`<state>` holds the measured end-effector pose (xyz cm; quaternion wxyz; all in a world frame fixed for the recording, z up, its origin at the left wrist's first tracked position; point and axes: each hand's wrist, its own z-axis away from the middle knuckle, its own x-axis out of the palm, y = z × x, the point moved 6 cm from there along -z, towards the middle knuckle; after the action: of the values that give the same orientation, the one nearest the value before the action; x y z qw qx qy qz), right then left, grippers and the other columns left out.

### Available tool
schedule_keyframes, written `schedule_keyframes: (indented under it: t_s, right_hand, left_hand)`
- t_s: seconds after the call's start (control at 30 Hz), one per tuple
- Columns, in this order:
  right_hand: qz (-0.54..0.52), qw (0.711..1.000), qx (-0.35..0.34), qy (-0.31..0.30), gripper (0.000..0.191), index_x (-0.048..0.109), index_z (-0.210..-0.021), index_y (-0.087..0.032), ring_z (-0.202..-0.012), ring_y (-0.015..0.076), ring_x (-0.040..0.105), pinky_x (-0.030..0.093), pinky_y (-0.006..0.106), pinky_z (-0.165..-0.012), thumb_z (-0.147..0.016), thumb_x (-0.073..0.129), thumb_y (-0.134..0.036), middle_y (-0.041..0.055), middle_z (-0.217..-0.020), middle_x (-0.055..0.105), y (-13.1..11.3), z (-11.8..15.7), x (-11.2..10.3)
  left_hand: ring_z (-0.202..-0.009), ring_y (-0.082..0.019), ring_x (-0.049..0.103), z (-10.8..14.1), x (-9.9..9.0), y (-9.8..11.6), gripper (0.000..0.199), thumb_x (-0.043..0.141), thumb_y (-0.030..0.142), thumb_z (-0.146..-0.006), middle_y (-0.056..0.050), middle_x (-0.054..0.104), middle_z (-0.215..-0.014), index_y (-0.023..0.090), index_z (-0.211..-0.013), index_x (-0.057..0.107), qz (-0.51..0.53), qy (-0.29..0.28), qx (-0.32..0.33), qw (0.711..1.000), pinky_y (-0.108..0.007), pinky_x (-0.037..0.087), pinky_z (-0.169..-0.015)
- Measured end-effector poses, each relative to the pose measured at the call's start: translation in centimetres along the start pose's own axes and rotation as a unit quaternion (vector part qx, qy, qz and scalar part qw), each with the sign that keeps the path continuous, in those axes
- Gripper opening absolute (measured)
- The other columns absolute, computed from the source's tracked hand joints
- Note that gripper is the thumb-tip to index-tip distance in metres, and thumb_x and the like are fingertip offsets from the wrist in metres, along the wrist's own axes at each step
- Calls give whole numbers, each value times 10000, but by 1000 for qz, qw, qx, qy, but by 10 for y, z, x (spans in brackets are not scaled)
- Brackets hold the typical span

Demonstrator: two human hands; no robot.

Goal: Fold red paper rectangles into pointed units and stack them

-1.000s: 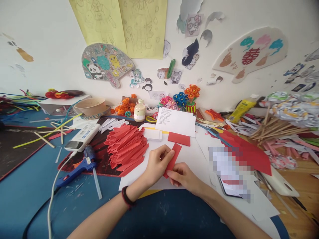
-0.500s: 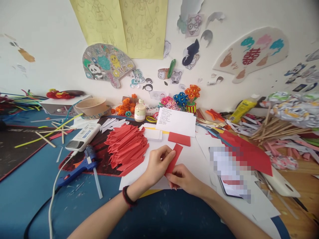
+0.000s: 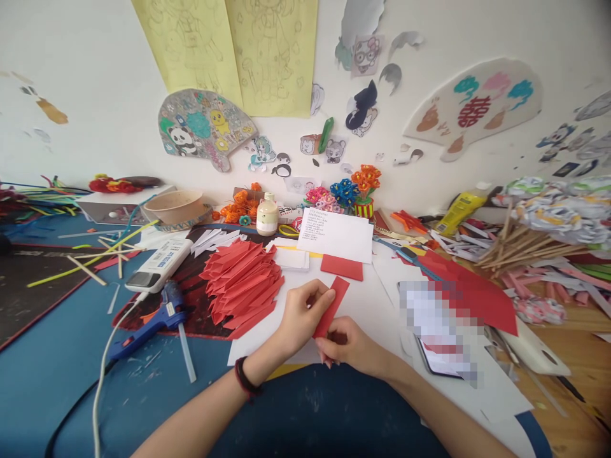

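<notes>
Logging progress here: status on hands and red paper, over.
Left hand pinching red strip. Right hand at its lower end. Folded red pile left of both; nothing seen in the way.

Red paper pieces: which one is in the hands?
The narrow strip, pinched by the left hand, the right hand at its near end. The folded pile lies left, the small rectangle beyond, the large sheet right, none in hand.
</notes>
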<state>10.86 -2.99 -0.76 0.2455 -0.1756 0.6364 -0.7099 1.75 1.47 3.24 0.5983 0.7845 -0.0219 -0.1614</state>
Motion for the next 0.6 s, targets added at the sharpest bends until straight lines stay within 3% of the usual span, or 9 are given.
schedule_keyframes:
  t_s: [0.27,0.43,0.6]
  right_hand:
    - [0,998,-9,54,345,641,-715,-134,-568,119,545,427,234,-538,-879,587,-433,16,-618,590,2,1,-13]
    - [16,982,-70,173,364,586,-666,-153,-551,107,523,427,240,-553,-895,567,-435,8,-620,581,-10,7,-39]
    - [18,971,-96,217,333,589,-682,-164,-564,108,517,426,241,-558,-903,562,-412,0,-637,576,-19,16,-58]
  left_hand:
    - [-555,-84,380,-1,-3,-4,338,536,417,-889,42,456,-586,158,-673,511,-4,-9,-8,1000,-212,295,-517]
    - [-553,-88,407,1,3,-4,332,516,424,-904,35,508,-580,153,-714,548,11,-68,-10,998,-215,315,-541]
    - [-576,-81,376,4,4,-2,332,524,409,-902,36,482,-616,142,-707,563,1,-89,-6,996,-213,295,-544]
